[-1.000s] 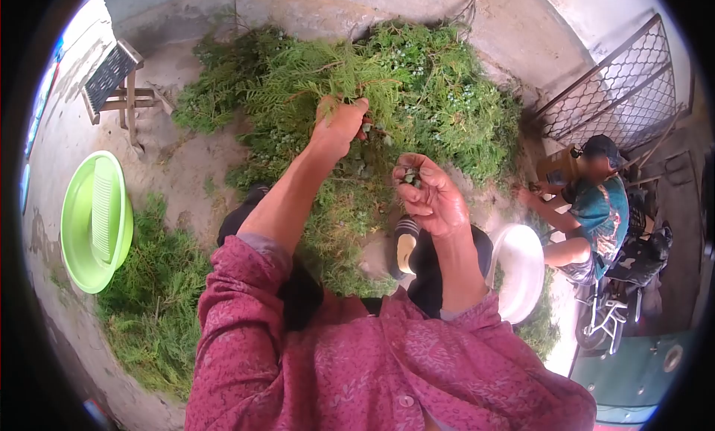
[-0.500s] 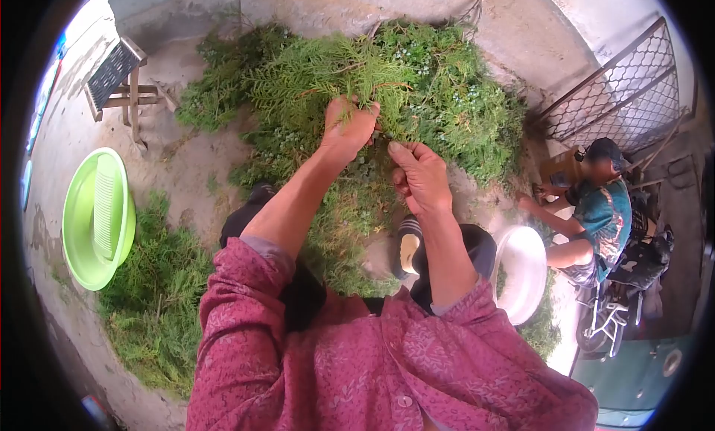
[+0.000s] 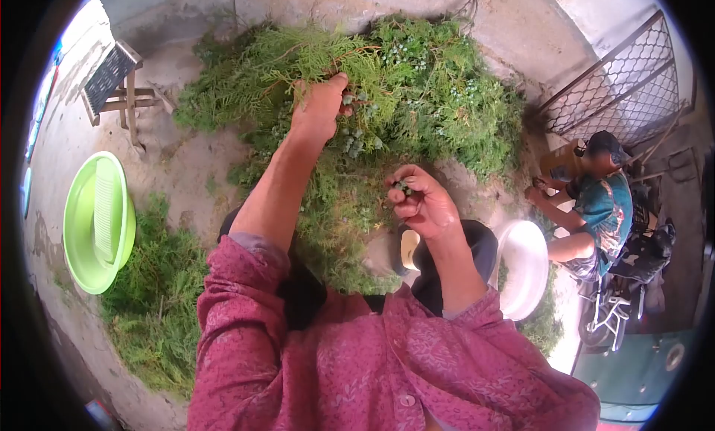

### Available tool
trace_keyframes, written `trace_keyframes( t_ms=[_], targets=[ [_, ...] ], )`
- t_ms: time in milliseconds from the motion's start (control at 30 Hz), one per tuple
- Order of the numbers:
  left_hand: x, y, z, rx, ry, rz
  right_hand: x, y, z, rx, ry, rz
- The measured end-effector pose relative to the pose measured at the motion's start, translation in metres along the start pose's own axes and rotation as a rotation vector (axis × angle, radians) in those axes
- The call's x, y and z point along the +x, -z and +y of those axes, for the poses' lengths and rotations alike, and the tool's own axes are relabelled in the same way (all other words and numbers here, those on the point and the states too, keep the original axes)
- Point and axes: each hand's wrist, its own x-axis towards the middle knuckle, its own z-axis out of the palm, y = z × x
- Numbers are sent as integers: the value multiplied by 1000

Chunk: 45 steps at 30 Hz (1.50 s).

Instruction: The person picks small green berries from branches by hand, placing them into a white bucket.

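My left hand (image 3: 319,109) is closed round a leafy evergreen branch (image 3: 309,57), which fans out over the far side of the pile. Small bluish-green cones (image 3: 353,142) show below that hand. Nearer to me, in front of my right knee, my right hand (image 3: 426,208) has its fingers curled round several small green cones (image 3: 403,187). The pile of evergreen branches (image 3: 454,96), dotted with more cones, lies against the wall beyond both hands. Loose sprigs (image 3: 339,230) cover the floor between my legs.
A lime-green basin (image 3: 69,230) with a ribbed washboard insert stands at left, beside more cut greenery (image 3: 153,327). A white tub (image 3: 523,271) is by my right knee. Another person (image 3: 607,208) sits at right near a mesh panel (image 3: 618,81). A small stool (image 3: 123,85) stands far left.
My right hand has drawn back toward me, away from the branch, and cones now show in its fingers. My left hand has shifted left and slightly farther out with the branch.
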Motion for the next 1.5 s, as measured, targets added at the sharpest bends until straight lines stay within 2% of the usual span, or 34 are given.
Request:
trace_keyframes(
  t_ms=[33,67,167,233,300,433,500,600,667,733,900,967,1067,1100,1133,1200,1267,1333,1433,1500],
  targets=[
    [2,2,-5,-152,-12,-18,-3,-1,0,52,52,12],
    [5,3,-8,-138,39,-48,-6,-2,-4,53,72,-12],
    [-4,-4,-4,-198,24,-40,-2,4,-10,86,115,-33],
    [-3,-6,-6,-191,27,-51,-1,-7,-12,59,123,23],
    [-2,-6,-9,-184,33,-54,5,-10,-10,-181,261,62],
    [-1,-7,-11,-178,-1,-76,2,-23,-11,-213,249,76],
    [-2,-8,-9,-195,-7,-74,2,-24,-7,-190,130,130],
    [-5,-8,-8,-186,-1,-39,11,-24,-1,-159,138,160],
    [-5,-7,-9,-120,37,-115,14,-30,-2,-127,135,191],
    [-7,-8,-10,-94,33,-111,17,-31,-3,-98,134,219],
    [-5,-10,-12,-71,22,-117,19,-25,-4,-28,34,72],
    [2,-9,-22,-121,119,-237,16,-25,-4,56,-11,10],
    [-17,-20,-15,-201,153,-171,4,-24,-10,137,-94,-143],
    [-14,-20,-15,-201,151,-178,-3,-24,-12,135,-136,-235],
    [-6,-15,-17,-231,163,-146,-15,-29,-16,131,-131,-233],
    [10,-3,-17,-243,188,-141,-47,-38,-23,-107,-91,-194],
    [0,-4,-8,-270,166,-138,-73,-26,-37,-314,149,170],
    [-2,-2,-8,-316,139,-171,-99,19,-54,-368,502,268],
    [-4,-3,-11,-400,180,-204,-158,75,-83,-567,810,914],
    [-8,-6,-6,-410,185,-184,-195,148,-95,-914,672,1206]
  ],
)
